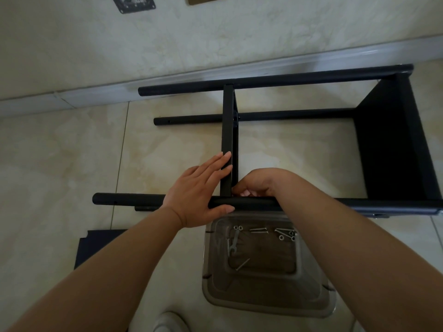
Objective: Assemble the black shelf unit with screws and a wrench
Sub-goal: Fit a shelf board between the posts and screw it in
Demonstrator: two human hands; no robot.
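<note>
Left hand (199, 192) flat against the shelf panel (227, 135) edge — right hand (256, 185) curled, contents hidden.

Setting: domestic interior, probably a home room. Glossy cream marble-look floor tiles (60, 152); pale skirting board (96, 94) at 12 o'clock; matching wall (215, 32); metal wall plate (133, 3) at 11 o'clock.

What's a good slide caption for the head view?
Left hand steadies the black shelf frame while the right hand works at a joint; wrench and screws wait in a clear tray.
</note>
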